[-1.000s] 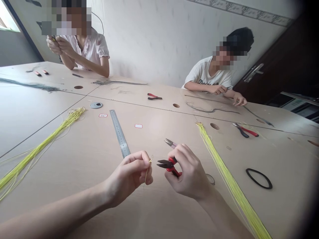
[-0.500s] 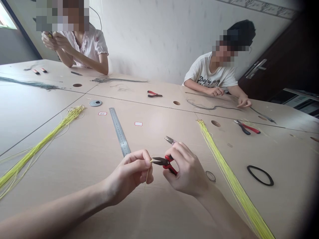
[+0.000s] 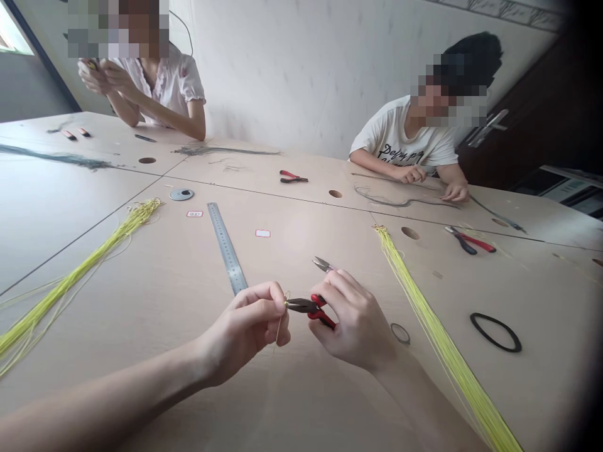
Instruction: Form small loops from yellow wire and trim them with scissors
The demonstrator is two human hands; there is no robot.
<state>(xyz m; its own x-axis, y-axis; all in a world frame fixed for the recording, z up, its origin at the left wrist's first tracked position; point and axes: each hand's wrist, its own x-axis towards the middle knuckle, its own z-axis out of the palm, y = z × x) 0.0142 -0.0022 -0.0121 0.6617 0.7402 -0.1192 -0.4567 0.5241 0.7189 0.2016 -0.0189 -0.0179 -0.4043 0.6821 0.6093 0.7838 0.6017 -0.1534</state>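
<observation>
Between thumb and forefinger, my left hand [image 3: 257, 320] pinches a thin yellow cord [image 3: 279, 329], whose loose end hangs below the fingers. A small loop of it sticks up at the fingertips. My right hand [image 3: 355, 320] is closed round the red and black handles of needle-nose pliers [image 3: 304, 305]. The pliers' jaw tips meet the cord right at my left fingertips; a tiny yellowish piece there is too small to name. Small thread snips [image 3: 324, 264] also sit in my right hand, blades poking out past the knuckles, handles mostly hidden.
A steel ruler [image 3: 226, 248] lies beyond my left hand. Yellow cord bundles stretch along the left [image 3: 89, 270] and right [image 3: 438, 333]. Red-handled pliers [image 3: 471, 240], a black ring [image 3: 495, 333] and a grey disc [image 3: 181, 194] rest on the table. Two people sit across, hands busy.
The pliers' jaws have closed from slightly apart to nearly together at the cord. My hands stay almost in place. The person at right has leaned a little to the right.
</observation>
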